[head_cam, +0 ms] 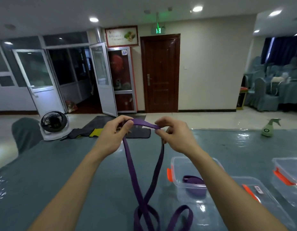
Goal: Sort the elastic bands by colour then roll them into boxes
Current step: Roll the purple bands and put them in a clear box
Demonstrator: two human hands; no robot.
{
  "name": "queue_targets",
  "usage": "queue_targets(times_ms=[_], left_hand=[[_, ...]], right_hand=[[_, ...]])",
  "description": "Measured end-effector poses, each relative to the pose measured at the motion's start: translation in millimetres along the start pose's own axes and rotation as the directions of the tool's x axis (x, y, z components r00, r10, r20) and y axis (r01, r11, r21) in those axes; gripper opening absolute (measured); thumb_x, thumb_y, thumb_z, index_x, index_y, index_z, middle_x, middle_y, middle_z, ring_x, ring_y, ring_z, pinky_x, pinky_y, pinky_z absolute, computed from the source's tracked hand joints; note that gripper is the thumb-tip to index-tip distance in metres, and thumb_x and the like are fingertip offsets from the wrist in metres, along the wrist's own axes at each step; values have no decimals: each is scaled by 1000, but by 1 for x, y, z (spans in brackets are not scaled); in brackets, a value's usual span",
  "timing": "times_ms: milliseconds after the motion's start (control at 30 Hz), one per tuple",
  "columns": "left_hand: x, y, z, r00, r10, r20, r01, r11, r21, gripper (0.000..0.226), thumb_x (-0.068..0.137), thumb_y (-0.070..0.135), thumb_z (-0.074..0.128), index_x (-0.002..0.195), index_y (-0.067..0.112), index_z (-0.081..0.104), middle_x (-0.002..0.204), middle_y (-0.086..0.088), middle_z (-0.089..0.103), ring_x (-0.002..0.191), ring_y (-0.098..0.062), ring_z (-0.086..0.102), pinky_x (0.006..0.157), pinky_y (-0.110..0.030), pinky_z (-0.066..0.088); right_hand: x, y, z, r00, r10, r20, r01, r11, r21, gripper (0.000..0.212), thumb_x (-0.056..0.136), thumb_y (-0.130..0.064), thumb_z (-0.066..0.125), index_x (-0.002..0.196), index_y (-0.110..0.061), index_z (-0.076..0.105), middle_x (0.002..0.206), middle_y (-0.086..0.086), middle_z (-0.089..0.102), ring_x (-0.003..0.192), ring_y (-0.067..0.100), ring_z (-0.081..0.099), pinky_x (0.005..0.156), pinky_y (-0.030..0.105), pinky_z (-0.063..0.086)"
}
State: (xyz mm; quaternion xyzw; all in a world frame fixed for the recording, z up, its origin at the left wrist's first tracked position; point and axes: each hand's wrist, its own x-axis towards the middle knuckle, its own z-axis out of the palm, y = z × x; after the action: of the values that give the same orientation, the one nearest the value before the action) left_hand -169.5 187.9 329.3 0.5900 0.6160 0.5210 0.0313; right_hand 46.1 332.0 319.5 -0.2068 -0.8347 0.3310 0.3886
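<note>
Both hands raised over the desk (pixel 78 172); left hand (pixel 114 130) grip closed, thumb & fingers pinching one end of the top span of the purple band (pixel 129 164); right hand (pixel 174 134) grip pinched on the other end; span runs left-right betw. them, short & near taut. Rest of band hangs as two strands toward the body, crossing low, slack loops on desk at near edge. Long axis thus runs down & back from the grips, so rolling prob. starts up top, drawing slack in. Open box (pixel 179 160) w/ a rolled band (pixel 193 180) inside sits just right of strands, under right forearm; right hand nearer for the drop.
</note>
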Motion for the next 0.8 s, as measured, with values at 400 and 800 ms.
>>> queue_targets(times_ms=[400,800], left_hand=[[32,10,-41,936,-109,334,126,991,-31,54,106,70,48,104,26,79,84,-11,82,74,-24,81,68,-25,61],[37,22,1,928,-134,348,230,941,-249,40,108,53,53,104,16,68,81,-3,69,81,-20,71,88,-38,63]], right_hand=[[26,-37,-31,982,-64,178,62,998,17,19,99,-21,78,111,-36,79,90,-17,78,65,4,62,66,24,54],[55,-73,-71,832,136,538,-220,971,95,22,104,-13,63,121,0,61,101,23,79,88,44,80,76,48,67]])
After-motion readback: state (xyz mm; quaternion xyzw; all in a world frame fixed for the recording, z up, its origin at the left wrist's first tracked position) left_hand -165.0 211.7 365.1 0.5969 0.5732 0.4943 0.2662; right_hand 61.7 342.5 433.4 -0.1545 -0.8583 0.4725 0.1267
